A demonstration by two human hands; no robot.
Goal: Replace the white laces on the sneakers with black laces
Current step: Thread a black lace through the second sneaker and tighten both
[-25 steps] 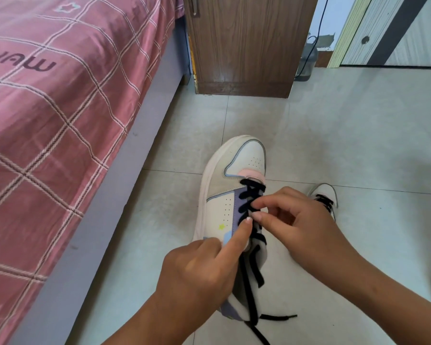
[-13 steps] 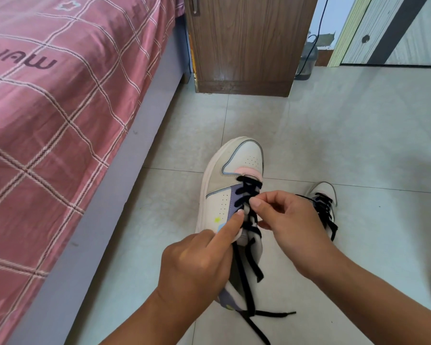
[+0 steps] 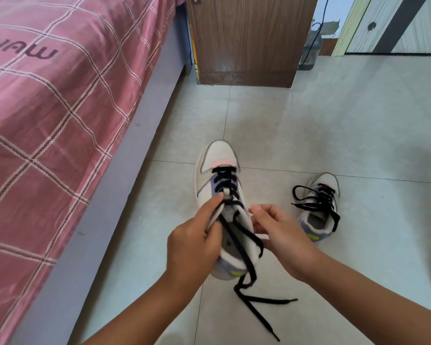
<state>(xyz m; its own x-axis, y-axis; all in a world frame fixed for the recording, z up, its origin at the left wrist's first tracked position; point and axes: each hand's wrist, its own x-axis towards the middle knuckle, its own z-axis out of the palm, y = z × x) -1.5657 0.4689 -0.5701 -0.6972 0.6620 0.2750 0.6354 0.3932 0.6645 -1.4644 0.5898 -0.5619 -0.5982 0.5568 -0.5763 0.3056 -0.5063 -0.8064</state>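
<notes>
A white sneaker (image 3: 218, 158) with grey, purple and pink panels is held above the tiled floor, toe pointing away. Black laces (image 3: 225, 181) cross its eyelets, and their loose ends (image 3: 256, 298) hang down past the heel. My left hand (image 3: 193, 247) grips the shoe's left collar, index finger stretched up to the tongue. My right hand (image 3: 279, 232) holds the right side of the collar with curled fingers. The second sneaker (image 3: 320, 220) stands on the floor to the right, laced in black with its laces loose.
A bed with a pink checked cover (image 3: 47, 120) and grey base fills the left. A brown wooden cabinet (image 3: 246, 38) stands ahead, with a cable and a grey container (image 3: 310, 52) beside it. A door (image 3: 393, 23) is at the far right.
My right hand has left the laces over the tongue and dropped to the shoe's right collar. The second sneaker, hidden before behind that hand, is now in full view.
</notes>
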